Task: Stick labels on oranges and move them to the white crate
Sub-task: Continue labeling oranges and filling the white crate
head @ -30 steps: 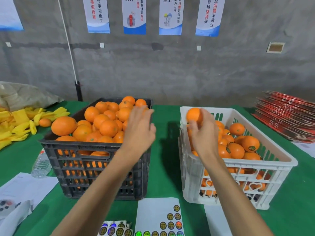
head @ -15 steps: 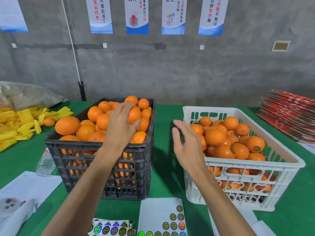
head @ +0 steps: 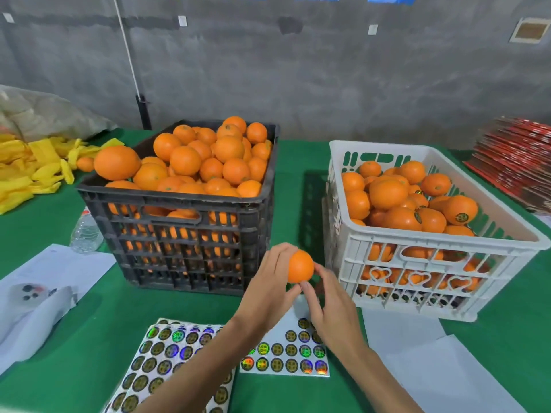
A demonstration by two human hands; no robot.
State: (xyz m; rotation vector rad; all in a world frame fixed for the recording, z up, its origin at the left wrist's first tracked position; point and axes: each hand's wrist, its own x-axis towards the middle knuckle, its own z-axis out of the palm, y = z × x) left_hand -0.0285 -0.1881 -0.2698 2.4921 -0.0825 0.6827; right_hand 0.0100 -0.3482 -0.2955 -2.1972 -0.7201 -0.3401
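Orange fruit: I see one orange (head: 300,266) gripped by my left hand (head: 268,290), above the label sheet (head: 286,350), between the black crate (head: 190,234) and white crate (head: 417,263). My right hand (head: 331,305) fingertips pinch its underside.

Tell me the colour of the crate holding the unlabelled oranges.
Black, or very dark grey: the slatted crate on the left, clearest in the head view.

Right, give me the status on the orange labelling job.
Done: the white crate already holds many oranges, several showing labels. In hand: the left hand holds one orange, the right hand touching its underside over the sticker sheet. Left: the black crate is heaped full.
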